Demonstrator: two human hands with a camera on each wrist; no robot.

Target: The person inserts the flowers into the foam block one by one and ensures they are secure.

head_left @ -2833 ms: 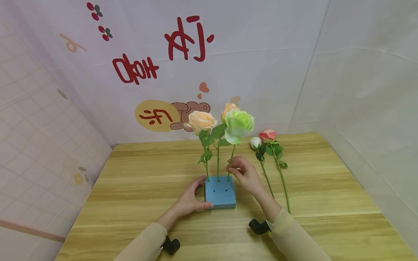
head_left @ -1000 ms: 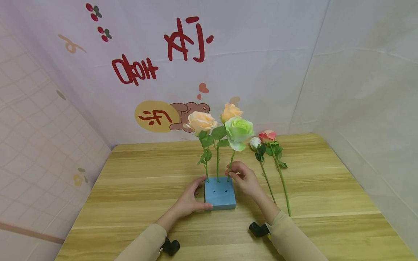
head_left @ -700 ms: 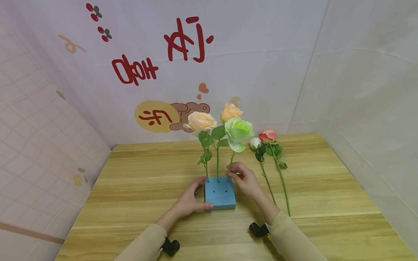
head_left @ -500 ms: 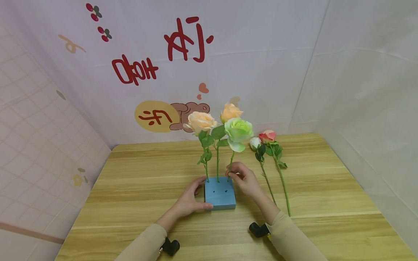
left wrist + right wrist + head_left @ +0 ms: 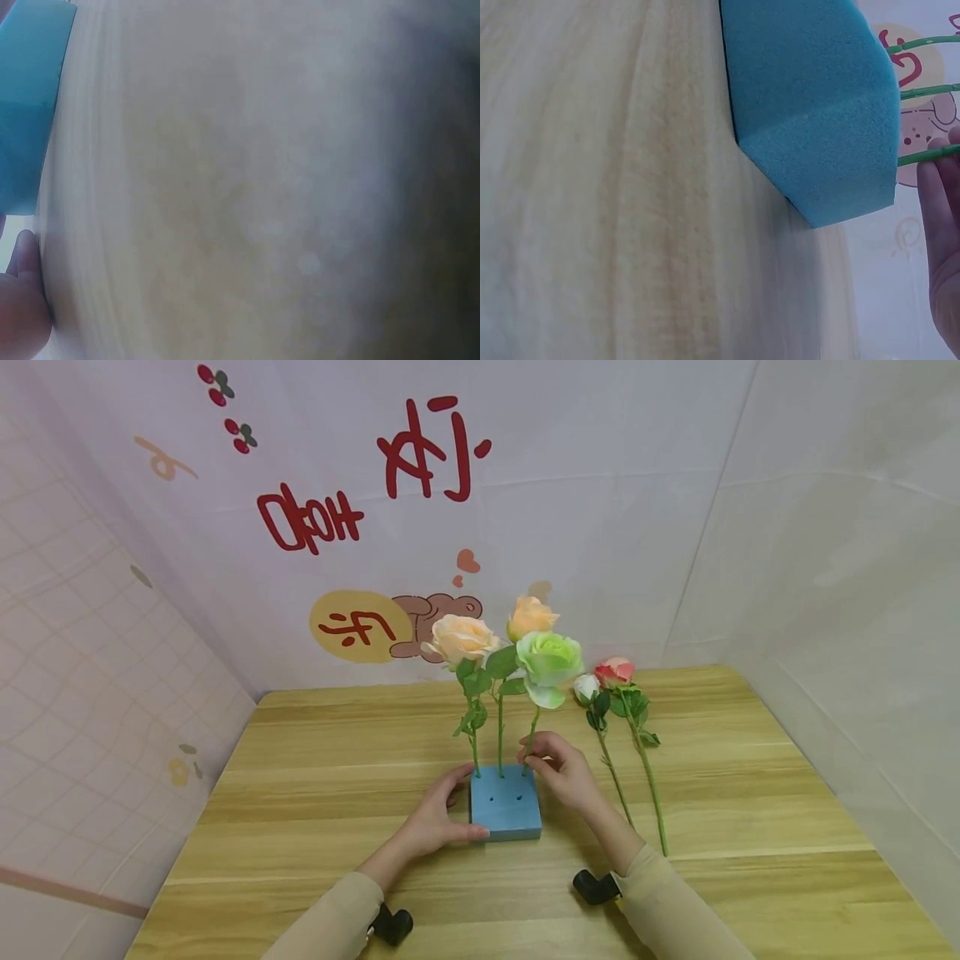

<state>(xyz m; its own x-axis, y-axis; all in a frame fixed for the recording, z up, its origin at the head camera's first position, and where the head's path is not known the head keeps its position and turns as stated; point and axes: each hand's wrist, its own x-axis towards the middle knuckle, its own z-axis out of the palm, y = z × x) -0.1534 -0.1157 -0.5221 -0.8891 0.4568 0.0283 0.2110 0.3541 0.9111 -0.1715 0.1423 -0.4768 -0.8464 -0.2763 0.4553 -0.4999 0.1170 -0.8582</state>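
Observation:
A blue foam block point(image 5: 505, 817) sits on the table, with two bare holes in its top. My left hand point(image 5: 431, 822) grips its left side, thumb at the front corner and fingers toward the back. Three artificial roses stand in its back row: a cream rose point(image 5: 462, 639), a peach rose point(image 5: 531, 617) and a green rose point(image 5: 551, 658). My right hand point(image 5: 564, 772) pinches the green rose's stem low down, just above the foam. In the right wrist view, fingers point(image 5: 939, 195) meet that stem beside the block. Only part of my left hand point(image 5: 22, 315) shows in the left wrist view.
Right of my right hand, a white rose point(image 5: 587, 689) and a pink rose point(image 5: 615, 672) lie on the wooden table point(image 5: 337, 760). A printed cloth backdrop point(image 5: 600, 510) rises behind and on both sides. Black wrist devices point(image 5: 596, 887) hang at both sleeves.
Since the earliest frame, my right hand and the green rose have come slightly down toward the block, and the bloom has tilted a little. Over the last second almost nothing moves.

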